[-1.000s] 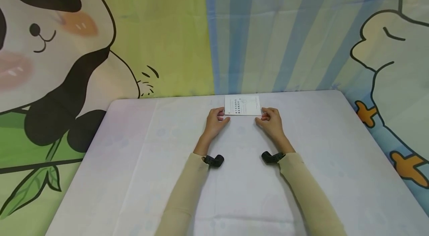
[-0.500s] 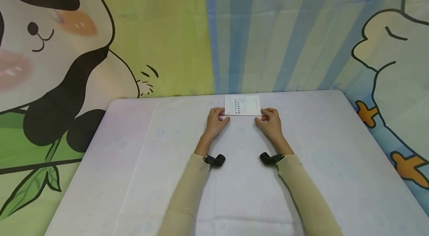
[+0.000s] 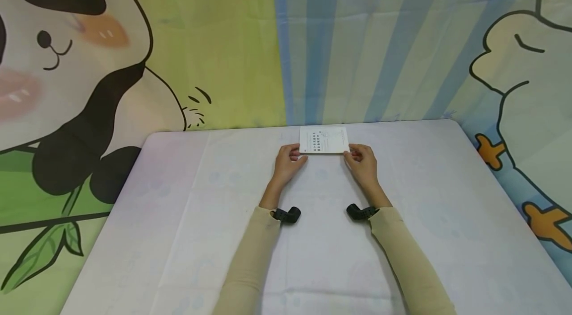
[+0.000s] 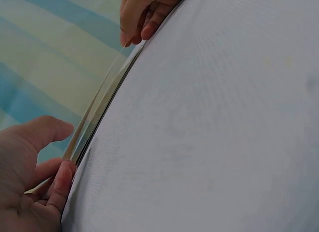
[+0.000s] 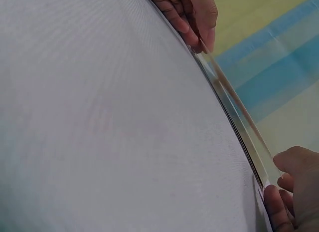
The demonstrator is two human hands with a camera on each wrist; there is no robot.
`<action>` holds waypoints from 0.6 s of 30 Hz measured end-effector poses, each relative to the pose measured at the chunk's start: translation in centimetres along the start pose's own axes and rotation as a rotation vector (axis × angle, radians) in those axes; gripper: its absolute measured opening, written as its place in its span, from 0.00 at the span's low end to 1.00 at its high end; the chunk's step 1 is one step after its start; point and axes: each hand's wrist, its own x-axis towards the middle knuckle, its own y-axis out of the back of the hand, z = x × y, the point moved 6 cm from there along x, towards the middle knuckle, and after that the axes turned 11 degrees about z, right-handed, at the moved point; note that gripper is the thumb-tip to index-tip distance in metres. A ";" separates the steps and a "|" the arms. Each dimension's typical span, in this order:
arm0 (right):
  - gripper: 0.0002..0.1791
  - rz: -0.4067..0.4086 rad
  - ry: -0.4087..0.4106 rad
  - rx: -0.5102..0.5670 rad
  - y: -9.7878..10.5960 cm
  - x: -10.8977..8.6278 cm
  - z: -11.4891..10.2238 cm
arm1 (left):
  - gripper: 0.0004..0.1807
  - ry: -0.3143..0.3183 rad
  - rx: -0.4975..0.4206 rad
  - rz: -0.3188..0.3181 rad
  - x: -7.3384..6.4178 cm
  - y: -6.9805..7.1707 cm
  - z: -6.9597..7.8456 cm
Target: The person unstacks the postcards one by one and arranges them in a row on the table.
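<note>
A flat white box (image 3: 323, 140) with small dark printed marks lies at the far edge of the table, held between both hands. From the left wrist its front side (image 4: 99, 105) shows as a thin, pale strip with a brownish upper edge, close over the tabletop. My left hand (image 3: 287, 165) grips the left end, curled fingers at the corner and thumb near the front edge. My right hand (image 3: 363, 163) holds the right end; its thumb (image 5: 286, 159) is right at the upper edge, and curled fingers (image 5: 275, 202) are at the lower corner. Other fingertips are partly hidden.
A white cloth (image 3: 223, 235) with faint prints covers the table. Behind it hangs a striped and yellow-green curtain (image 3: 232, 46), close to the box's far side. Each wrist wears a black camera, such as the left camera (image 3: 288, 214).
My right thumb has moved in against the box's front corner. The front edge of the box looks slightly thicker, while the left hand stays nearly still.
</note>
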 end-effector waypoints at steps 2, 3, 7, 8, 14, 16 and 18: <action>0.19 0.029 -0.014 0.029 0.3 0.0 0.2 | 0.24 0.000 -0.015 0.004 -0.1 0.0 0.1; 0.18 0.043 -0.025 0.041 0.4 0.0 0.3 | 0.24 0.002 -0.019 0.005 -0.1 0.0 0.0; 0.15 0.085 -0.056 0.070 0.5 -0.3 0.7 | 0.23 0.008 -0.040 0.016 -0.5 0.2 -0.2; 0.15 0.091 -0.057 0.080 0.5 -0.3 0.6 | 0.23 0.009 -0.046 0.020 -0.5 0.3 -0.2; 0.15 0.096 -0.063 0.142 0.6 0.0 0.3 | 0.21 0.004 -0.070 0.030 -0.1 0.3 0.0; 0.16 0.089 -0.070 0.138 0.7 0.0 0.4 | 0.20 0.012 -0.070 0.028 0.0 0.3 0.0; 0.17 0.078 -0.075 0.138 0.7 -0.1 0.4 | 0.20 0.020 -0.076 0.030 0.0 0.3 -0.1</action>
